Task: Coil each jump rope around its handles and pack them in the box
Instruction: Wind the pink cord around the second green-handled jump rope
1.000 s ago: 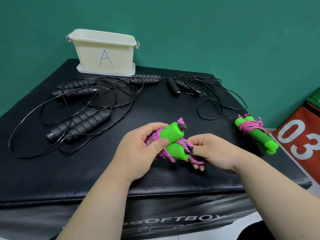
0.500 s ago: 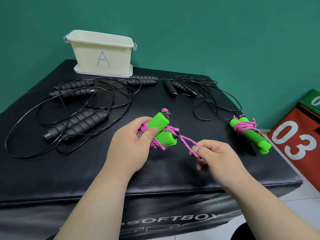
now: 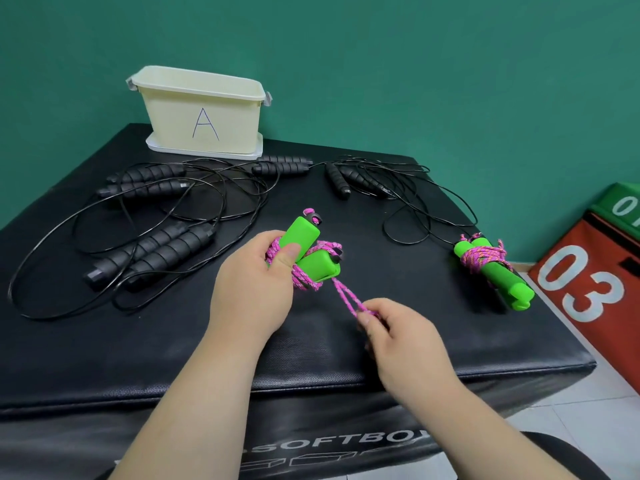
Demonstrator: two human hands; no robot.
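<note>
My left hand (image 3: 254,289) grips a pair of green handles (image 3: 306,249) with pink rope wound around them, held above the black padded surface (image 3: 173,341). A loop of that pink rope (image 3: 348,296) runs taut from the handles down to my right hand (image 3: 398,336), which pinches its end. A second green-handled rope (image 3: 491,268), wound in pink cord, lies at the right. Several black jump ropes (image 3: 162,251) lie uncoiled across the back and left. The cream box marked "A" (image 3: 204,114) stands at the back left.
Loose black cords (image 3: 433,209) sprawl over the rear of the surface. A red block marked "03" (image 3: 588,282) and a green block (image 3: 620,206) sit beyond the right edge. A teal wall closes the back.
My right hand has pulled away from the handles toward the lower right, drawing a loop of pink rope taut. The left hand has tilted the handles upward.
</note>
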